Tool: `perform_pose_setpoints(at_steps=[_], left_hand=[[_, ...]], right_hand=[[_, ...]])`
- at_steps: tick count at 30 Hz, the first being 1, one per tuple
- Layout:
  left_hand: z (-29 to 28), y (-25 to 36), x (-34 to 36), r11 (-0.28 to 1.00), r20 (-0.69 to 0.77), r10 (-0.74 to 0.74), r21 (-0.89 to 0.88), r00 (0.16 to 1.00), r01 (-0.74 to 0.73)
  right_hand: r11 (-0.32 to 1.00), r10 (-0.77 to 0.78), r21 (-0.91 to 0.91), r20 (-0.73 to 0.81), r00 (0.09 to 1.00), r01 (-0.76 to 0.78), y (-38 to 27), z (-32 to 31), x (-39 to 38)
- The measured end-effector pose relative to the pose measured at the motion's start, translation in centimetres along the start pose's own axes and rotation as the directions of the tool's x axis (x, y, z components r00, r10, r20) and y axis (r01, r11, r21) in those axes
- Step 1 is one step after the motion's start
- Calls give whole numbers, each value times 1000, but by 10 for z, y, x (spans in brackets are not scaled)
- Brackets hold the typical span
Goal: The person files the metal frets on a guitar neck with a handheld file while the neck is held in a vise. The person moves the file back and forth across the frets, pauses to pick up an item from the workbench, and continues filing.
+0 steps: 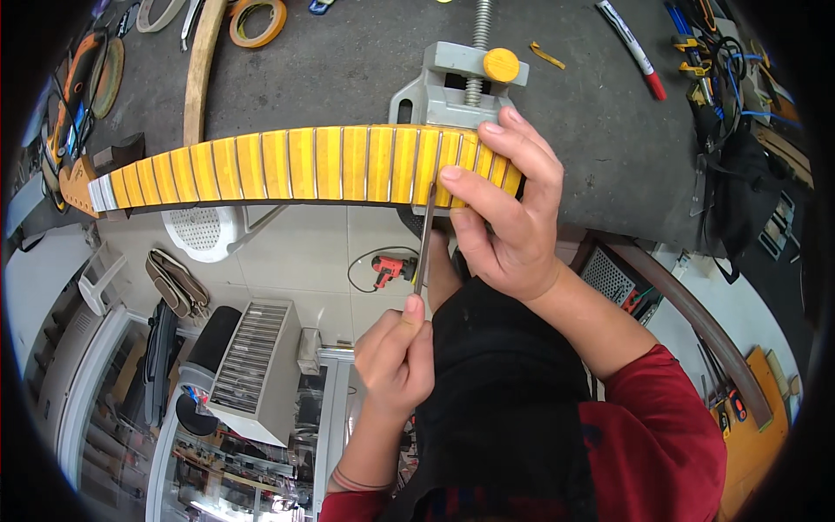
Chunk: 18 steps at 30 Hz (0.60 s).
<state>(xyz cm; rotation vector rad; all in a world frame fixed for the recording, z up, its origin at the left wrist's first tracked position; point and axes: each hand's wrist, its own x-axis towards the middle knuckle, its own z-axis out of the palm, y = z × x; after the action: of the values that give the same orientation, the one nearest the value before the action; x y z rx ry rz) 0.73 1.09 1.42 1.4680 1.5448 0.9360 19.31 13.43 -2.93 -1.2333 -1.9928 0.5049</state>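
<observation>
A guitar neck (302, 163) lies across the bench's near edge, its fretboard covered in yellow masking tape with the metal frets showing between the strips. The headstock (79, 186) points left. My left hand (396, 355) is closed around the lower end of a thin metal file (424, 248), which rises to the neck's near edge. With its fingers laid across the neck's right end and the thumb at the near edge, my right hand (515, 204) grips the neck. One of its fingertips rests at the file's upper tip. Behind the neck's right end stands a grey vise (432, 87).
On the dark bench (348, 65) are a tape roll (258, 22), a wooden strip (203, 78), a marker (632, 39) and a tape scrap (547, 56). Tools and cables crowd both sides. Below are a white stool (204, 233), a red power tool (391, 271) and a white cabinet (277, 409).
</observation>
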Motion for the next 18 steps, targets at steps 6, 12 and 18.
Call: perform_pose_setpoints(at_steps=[6, 12, 18], left_hand=[[21, 15, 82, 999, -97, 49, -9, 994, -51], [2, 5, 9, 999, -24, 32, 29, 999, -31], [23, 10, 85, 995, -96, 99, 41, 990, -95]], right_hand=[[1000, 7, 1, -78, 997, -7, 2, 9, -2], [1000, 3, 2, -9, 1000, -3, 3, 0, -3], [1000, -11, 5, -81, 997, 12, 4, 11, -1]])
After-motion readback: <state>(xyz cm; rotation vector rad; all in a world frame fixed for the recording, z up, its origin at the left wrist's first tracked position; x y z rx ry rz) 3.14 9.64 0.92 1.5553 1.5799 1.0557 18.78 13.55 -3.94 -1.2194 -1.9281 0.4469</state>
